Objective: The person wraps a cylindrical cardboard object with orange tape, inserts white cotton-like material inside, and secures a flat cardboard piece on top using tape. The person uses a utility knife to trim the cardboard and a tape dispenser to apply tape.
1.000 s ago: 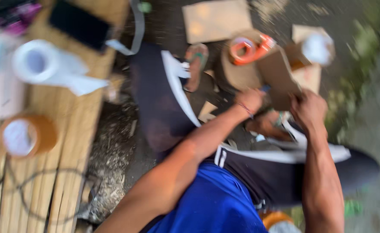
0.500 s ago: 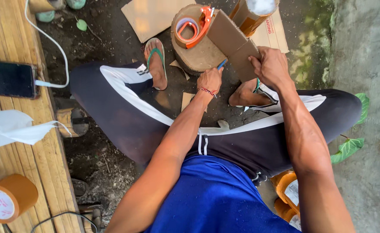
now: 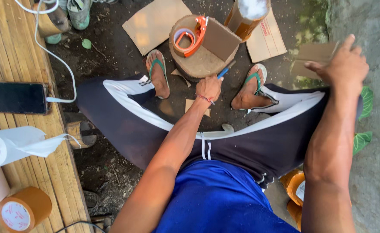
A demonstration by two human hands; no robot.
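Head view: your left hand grips a blue cutter at the wood stump; your right hand holds a cardboard piece well apart, off right.

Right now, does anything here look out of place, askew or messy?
Small cardboard offcuts lie scattered on the dirt between the feet, and the white paper roll on the wooden bench trails a loose, crumpled end. Nothing looks spilled.

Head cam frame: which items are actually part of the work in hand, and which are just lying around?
In use:
- blue-handled tool in left hand
- cardboard piece in right hand
- wood stump as work surface
- folded cardboard on the stump
- tape dispenser on the stump

Lying about:
- phone with cable
- paper roll
- brown tape roll
- cardboard sheet on the ground
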